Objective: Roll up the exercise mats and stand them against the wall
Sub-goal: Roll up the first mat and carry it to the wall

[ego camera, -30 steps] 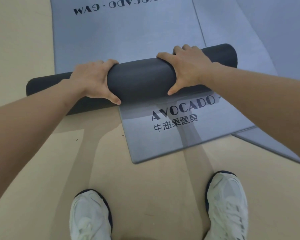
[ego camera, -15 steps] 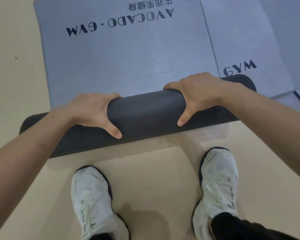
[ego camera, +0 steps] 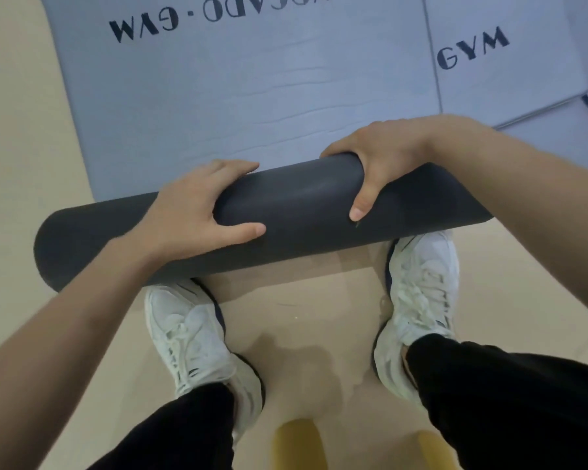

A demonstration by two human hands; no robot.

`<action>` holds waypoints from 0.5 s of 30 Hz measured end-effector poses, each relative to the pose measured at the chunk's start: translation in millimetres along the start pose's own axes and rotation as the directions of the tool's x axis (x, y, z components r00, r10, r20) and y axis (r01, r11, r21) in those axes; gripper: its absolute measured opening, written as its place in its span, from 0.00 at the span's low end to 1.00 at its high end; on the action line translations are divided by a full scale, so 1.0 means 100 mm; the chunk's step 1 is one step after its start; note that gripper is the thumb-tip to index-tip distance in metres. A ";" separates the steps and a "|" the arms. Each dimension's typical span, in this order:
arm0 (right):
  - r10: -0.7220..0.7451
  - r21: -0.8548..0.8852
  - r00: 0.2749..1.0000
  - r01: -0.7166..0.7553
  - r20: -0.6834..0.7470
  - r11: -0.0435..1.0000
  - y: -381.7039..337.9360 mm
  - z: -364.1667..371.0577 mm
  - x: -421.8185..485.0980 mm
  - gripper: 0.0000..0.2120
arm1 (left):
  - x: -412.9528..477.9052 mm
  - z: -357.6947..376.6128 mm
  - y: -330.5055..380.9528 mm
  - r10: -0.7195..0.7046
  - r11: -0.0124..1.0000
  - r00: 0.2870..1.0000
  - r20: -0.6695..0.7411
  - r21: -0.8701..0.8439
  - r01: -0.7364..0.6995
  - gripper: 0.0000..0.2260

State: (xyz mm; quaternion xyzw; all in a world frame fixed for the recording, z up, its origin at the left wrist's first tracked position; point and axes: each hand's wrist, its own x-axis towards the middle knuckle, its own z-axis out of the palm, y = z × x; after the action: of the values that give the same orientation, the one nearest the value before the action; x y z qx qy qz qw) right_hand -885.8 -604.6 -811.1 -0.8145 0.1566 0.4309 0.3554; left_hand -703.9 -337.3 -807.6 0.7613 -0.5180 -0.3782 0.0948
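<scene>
A dark grey rolled mat (ego camera: 299, 212) lies crosswise in front of me, fully rolled, above the toes of my shoes. My left hand (ego camera: 197, 212) grips its left half, fingers over the far side and thumb on the near side. My right hand (ego camera: 384, 157) grips the right half the same way, thumb pointing down the roll. Beyond the roll a flat grey-blue mat (ego camera: 218, 96) printed "AVOCADO · GYM" lies open on the floor. Another flat mat (ego camera: 510, 79) with "GYM" on it lies to its right.
My white shoes (ego camera: 197, 340) (ego camera: 421, 300) stand on the beige floor (ego camera: 302, 334) just under the roll. A further mat corner (ego camera: 557, 130) shows at the right edge. A yellow object (ego camera: 299, 446) sits at the bottom between my legs.
The last flat strip of the mat has been rolled in. The roll now sits nearer my feet, and it looks lifted off the floor. The camera has tilted down.
</scene>
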 end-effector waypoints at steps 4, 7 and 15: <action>-0.019 0.083 0.999 0.016 0.041 0.996 0.04 -0.01 0.04 0.41 | -0.10 0.40 0.24 0.018 0.976 0.952 -0.305 0.212 0.049 0.34; -0.020 0.105 0.998 0.014 0.062 0.994 0.03 -0.03 0.06 0.43 | -0.08 0.59 0.31 -0.005 0.927 0.937 -0.349 0.350 0.135 0.35; -0.011 -0.105 0.966 -0.017 -0.259 0.994 -0.07 0.03 -0.04 0.49 | 0.18 0.31 0.24 -0.067 0.933 0.964 -0.256 0.326 0.151 0.34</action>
State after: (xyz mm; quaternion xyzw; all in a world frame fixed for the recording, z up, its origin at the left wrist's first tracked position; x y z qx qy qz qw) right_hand -886.0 -597.6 -805.3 -0.8815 0.1799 0.3288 0.2872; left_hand -738.8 -355.8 -825.1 0.8341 -0.5172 -0.1918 0.0018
